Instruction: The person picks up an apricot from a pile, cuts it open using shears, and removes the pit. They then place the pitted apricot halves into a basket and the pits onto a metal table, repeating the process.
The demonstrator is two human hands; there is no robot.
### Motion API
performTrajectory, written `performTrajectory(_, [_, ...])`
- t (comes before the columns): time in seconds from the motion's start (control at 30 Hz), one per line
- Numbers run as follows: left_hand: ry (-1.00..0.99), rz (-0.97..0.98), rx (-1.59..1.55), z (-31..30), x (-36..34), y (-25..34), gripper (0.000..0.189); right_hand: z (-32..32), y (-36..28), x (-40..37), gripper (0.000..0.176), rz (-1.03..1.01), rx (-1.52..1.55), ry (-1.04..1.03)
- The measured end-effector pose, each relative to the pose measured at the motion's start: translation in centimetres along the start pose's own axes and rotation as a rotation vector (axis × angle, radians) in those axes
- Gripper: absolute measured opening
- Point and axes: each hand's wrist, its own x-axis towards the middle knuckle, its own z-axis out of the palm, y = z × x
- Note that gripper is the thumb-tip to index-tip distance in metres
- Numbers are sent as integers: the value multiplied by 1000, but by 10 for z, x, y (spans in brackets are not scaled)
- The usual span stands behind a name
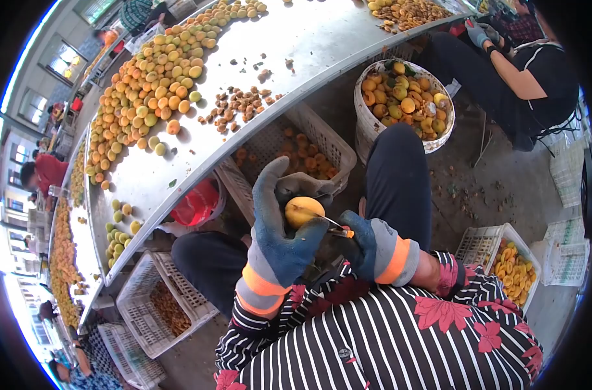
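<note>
In this long workroom, a metal table (276, 45) curves across my view. The yellow fruit (304, 212) is held in the air, below the table edge and in front of the body. The left hand (270, 227), gloved, has its fingers curled around the far side and its thumb on the near side. The right hand (368, 246), also gloved, is closed around the handle of a small knife (335, 225), whose blade meets the fruit; how deep, I cannot tell. I judge the main danger to be here: the blade is close to the left thumb, so a slip on smooth skin could catch it. If the curled grip becomes too loose, the fruit could turn under the blade; if too tight, it could be bruised. Beyond the hands stands a slatted crate (322, 130) with fruit halves (307, 156), and a piece dropped short could land on the floor (465, 175). Farther, the loose pits (226, 104) and the fruit pile (153, 84) could roll from the table after a strong knock.
</note>
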Motion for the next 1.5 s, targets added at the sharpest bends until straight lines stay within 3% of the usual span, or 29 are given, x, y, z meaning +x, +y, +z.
performTrajectory(0.1, [30, -60, -210, 3, -2, -3, 74, 0, -5, -1, 26, -5, 70, 35])
performTrajectory(0.2, [29, 140, -582, 13, -2, -39, 59, 10, 6, -7, 33, -108, 69, 103])
performTrajectory(0.3, [75, 72, -904, 35, -7, -45, 55, 8, 2, -6, 38, 0, -3, 40])
performTrajectory(0.43, [7, 6, -923, 29, -5, -39, 62, 6, 2, -2, 34, -19, -25, 64])
performTrajectory(0.67, [99, 20, -186, 14, -2, -23, 98, 5, -4, -2, 25, -5, 24, 74])
performTrajectory(0.77, [74, 93, -16, 14, -3, -12, 101, 5, -3, -2, 23, 19, 4, 48])
performTrajectory(1.0, [-93, 194, -79, 1, -2, -10, 96, 8, 10, -8, 27, -41, 31, 30])
performTrajectory(1.07, [-151, 248, -74, -2, 1, -12, 93, 7, 11, -4, 31, -94, 260, -7])
performTrajectory(1.1, [-146, 208, -135, -2, 1, -11, 91, 7, 11, -3, 33, -121, 375, -26])
performTrajectory(1.27, [-54, 6, -474, 9, -5, -17, 85, 4, 9, -1, 37, -102, 166, -14])
performTrajectory(1.37, [-12, 59, -419, 10, -6, -22, 86, 0, -2, 2, 35, -91, 93, 3])
performTrajectory(1.5, [-123, 280, -13, -4, 3, -20, 91, -4, 2, -1, 28, -20, 35, -85])
